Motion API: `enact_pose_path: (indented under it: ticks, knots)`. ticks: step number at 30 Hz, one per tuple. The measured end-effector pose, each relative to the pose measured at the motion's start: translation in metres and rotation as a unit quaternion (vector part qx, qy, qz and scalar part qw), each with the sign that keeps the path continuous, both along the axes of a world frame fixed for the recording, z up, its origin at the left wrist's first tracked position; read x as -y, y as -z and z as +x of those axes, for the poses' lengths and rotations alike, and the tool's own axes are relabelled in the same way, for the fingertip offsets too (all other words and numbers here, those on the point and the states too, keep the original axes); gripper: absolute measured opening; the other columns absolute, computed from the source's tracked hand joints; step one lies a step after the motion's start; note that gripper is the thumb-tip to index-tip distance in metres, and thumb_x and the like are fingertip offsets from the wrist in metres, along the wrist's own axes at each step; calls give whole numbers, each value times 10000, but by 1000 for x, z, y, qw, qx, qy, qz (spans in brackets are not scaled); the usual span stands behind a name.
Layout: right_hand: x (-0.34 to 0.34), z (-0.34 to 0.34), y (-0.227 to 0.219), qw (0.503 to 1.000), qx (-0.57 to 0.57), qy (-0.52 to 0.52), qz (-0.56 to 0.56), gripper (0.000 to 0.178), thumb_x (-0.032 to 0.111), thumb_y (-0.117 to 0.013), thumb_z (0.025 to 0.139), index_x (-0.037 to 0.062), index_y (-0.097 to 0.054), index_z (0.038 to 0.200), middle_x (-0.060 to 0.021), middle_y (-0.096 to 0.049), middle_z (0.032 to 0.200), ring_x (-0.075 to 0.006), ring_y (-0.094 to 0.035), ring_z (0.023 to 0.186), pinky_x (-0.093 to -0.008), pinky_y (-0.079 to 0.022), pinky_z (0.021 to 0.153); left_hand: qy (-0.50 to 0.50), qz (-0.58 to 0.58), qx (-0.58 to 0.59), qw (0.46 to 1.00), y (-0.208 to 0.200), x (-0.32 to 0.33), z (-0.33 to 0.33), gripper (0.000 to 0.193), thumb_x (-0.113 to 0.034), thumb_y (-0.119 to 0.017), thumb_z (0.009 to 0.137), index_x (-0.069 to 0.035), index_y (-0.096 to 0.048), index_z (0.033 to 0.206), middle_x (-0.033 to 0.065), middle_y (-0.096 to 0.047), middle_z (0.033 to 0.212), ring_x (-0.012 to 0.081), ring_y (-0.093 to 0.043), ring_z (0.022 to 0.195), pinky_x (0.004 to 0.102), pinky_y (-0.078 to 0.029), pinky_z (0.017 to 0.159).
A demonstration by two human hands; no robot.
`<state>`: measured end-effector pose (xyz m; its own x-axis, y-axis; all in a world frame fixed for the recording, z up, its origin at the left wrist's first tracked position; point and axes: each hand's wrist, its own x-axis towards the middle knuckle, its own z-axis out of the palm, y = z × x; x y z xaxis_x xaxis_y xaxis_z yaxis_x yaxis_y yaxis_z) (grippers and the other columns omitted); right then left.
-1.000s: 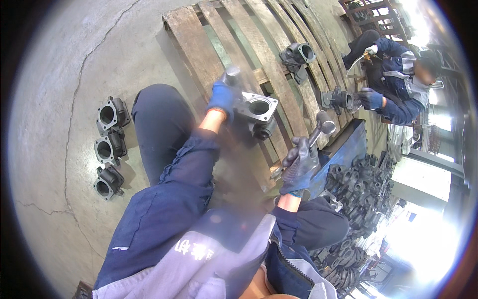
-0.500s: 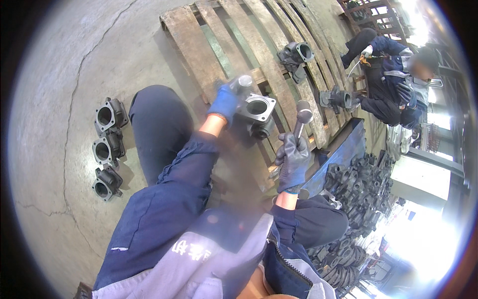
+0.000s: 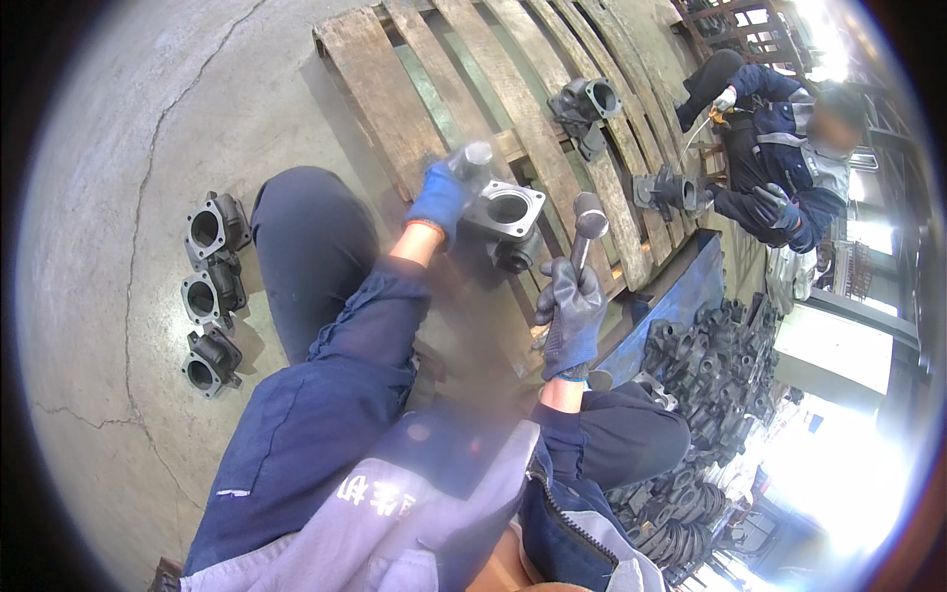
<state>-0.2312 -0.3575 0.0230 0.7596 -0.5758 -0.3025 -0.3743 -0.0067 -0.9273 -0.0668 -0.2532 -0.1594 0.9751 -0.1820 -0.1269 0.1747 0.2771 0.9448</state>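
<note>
My left hand (image 3: 437, 197), in a blue glove, is closed at the left side of a dark metal casting (image 3: 528, 200). This casting has a square, bright-faced flange with a round bore facing up. A shiny, rounded grey end, blurred, shows beyond the fingers; I cannot tell whether it belongs to the casting. My right hand (image 3: 572, 321), in a dark grey-coated glove, grips a hammer (image 3: 590, 217) by its handle. The hammer stands roughly upright, its head to the right of the casting and apart from it.
A wooden pallet (image 3: 380, 94) lies ahead, bearing a casting (image 3: 582, 104) and another casting (image 3: 663, 191). Three castings (image 3: 200, 299) stand in a row on the concrete floor at left. At right, a blue metal bin (image 3: 651, 321) adjoins heaped dark parts (image 3: 705, 365). A co-worker (image 3: 779, 148) sits beyond.
My right hand and the hammer have shifted slightly left, nearer the casting. My left hand and the casting have barely moved. The co-worker's lower hand has come down.
</note>
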Motion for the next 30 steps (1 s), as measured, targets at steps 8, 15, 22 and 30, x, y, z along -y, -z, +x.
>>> enact_pose_path:
  ticks: [8,15,22,30]
  knots:
    - [-10,33,-30,993,-87,-72,-25,285,311,-661,910,28,-628,918,-19,-539,569,-80,-455,423,-218,-352,384,103,-69,-162,979,3,0,1,419,94,-545,880,-68,-601,1262,0,-657,1077,85,-580,904,234,-486,733]
    - [-36,73,-120,924,314,-209,-64,470,414,-537,963,-52,-591,994,28,-428,529,-77,-410,417,-232,-305,367,113,-97,-136,979,11,2,4,337,-32,-564,923,-133,-657,1230,-19,-676,1017,69,-560,803,254,-447,634]
    - [-20,67,38,974,-112,-70,186,184,168,-534,967,36,-595,1081,-41,-632,785,-83,-475,465,-217,-370,384,109,138,-20,984,12,-11,18,298,-82,-614,897,-66,-656,1192,46,-691,976,97,-606,856,309,-507,724]
    - [9,30,4,991,72,-112,-18,394,365,-503,1003,-7,-621,944,-76,-593,634,-106,-452,403,-238,-327,351,23,-82,-31,996,36,-10,22,391,-109,-730,832,-58,-634,1207,9,-700,970,55,-585,827,251,-496,718]
